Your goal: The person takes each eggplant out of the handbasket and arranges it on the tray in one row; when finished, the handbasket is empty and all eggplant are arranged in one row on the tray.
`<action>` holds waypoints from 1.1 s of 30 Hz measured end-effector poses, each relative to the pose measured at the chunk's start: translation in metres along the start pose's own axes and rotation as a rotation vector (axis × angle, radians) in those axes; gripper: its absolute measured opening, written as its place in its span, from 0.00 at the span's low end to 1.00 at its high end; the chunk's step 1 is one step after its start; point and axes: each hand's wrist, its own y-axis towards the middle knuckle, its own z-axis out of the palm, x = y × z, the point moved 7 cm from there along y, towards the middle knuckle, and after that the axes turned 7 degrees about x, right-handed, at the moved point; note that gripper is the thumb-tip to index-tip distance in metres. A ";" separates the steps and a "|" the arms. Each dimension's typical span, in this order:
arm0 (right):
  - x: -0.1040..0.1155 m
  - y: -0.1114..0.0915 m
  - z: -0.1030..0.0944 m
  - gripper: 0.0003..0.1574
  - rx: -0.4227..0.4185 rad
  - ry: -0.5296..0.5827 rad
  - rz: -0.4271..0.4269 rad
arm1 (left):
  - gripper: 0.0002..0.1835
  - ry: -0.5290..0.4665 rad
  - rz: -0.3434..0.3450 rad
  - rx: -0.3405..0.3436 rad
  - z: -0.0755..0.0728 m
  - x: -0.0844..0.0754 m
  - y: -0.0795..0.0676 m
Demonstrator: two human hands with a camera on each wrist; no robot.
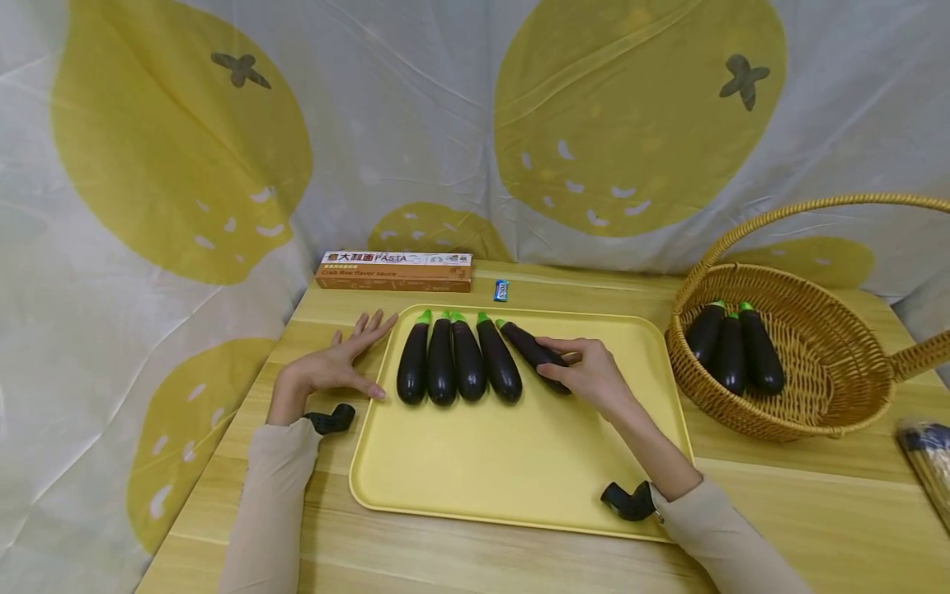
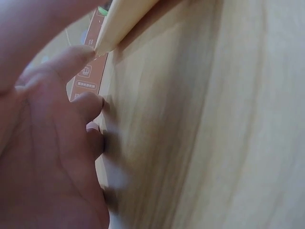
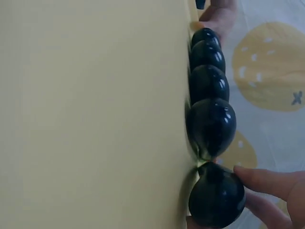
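Observation:
Several dark eggplants with green stems lie side by side on a yellow tray (image 1: 475, 470), the leftmost eggplant (image 1: 413, 363) closest to its left rim. My right hand (image 1: 594, 375) grips the rightmost eggplant (image 1: 530, 348), which lies slanted, stem toward the row. The right wrist view shows that held eggplant (image 3: 217, 198) between thumb and fingers, its stem end close to the neighbouring eggplant (image 3: 212, 126). At the tray's left edge, my left hand (image 1: 334, 363) has its fingers spread, with fingertips and thumb at the rim. In the left wrist view the left palm (image 2: 47, 157) is above the wood.
Right of the tray stands a wicker basket (image 1: 839, 388) with a tall handle, holding three eggplants (image 1: 759, 351). Behind the tray are a pasta box (image 1: 393, 272) and a small blue packet (image 1: 501, 290). A partly visible package (image 1: 928, 454) lies at the far right.

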 end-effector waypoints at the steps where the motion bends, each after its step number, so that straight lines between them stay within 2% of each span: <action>1: 0.000 0.001 0.002 0.28 0.002 0.001 -0.004 | 0.68 0.001 -0.001 0.000 0.000 0.000 0.000; 12: 0.006 -0.001 0.014 0.30 0.091 -0.039 -0.058 | 0.69 0.000 0.002 -0.004 0.000 -0.001 0.000; 19: 0.010 0.002 0.016 0.30 0.076 -0.042 -0.067 | 0.71 0.006 0.021 0.021 0.000 -0.002 0.000; 28: 0.011 0.005 0.024 0.32 0.117 -0.044 -0.052 | 0.73 0.088 -0.021 0.025 -0.002 -0.006 0.001; 33: 0.012 0.004 0.025 0.33 0.096 -0.056 -0.054 | 0.73 0.114 -0.034 0.029 -0.003 -0.012 0.002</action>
